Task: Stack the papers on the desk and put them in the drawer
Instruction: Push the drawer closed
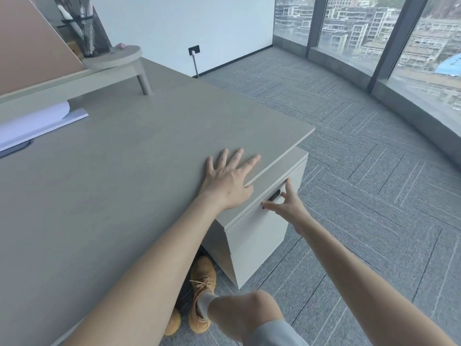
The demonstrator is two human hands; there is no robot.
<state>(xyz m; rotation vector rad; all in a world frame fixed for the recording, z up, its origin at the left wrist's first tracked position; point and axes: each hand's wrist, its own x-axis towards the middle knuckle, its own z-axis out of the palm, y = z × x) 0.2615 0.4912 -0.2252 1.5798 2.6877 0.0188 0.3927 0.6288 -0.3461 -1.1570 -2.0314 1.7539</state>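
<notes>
drawer grip thin, papers left far off

grey carpet (349,171) ran under the desk (124,183) toward the windows. nearest, at 5 o'clock, the right hand (287,208) had its fingers spread and hooked at the dark handle (274,196) of the drawer (259,233), which looked shut. just beyond, the left hand (229,181) lay flat, fingers splayed, on the desk's edge. a fingertip hold could slip off the handle, or a hard pull could shift the cabinet. farthest, at 10 o'clock, the papers (37,123) sat loose, one sheet curled; they could slide apart when gathered.
</notes>
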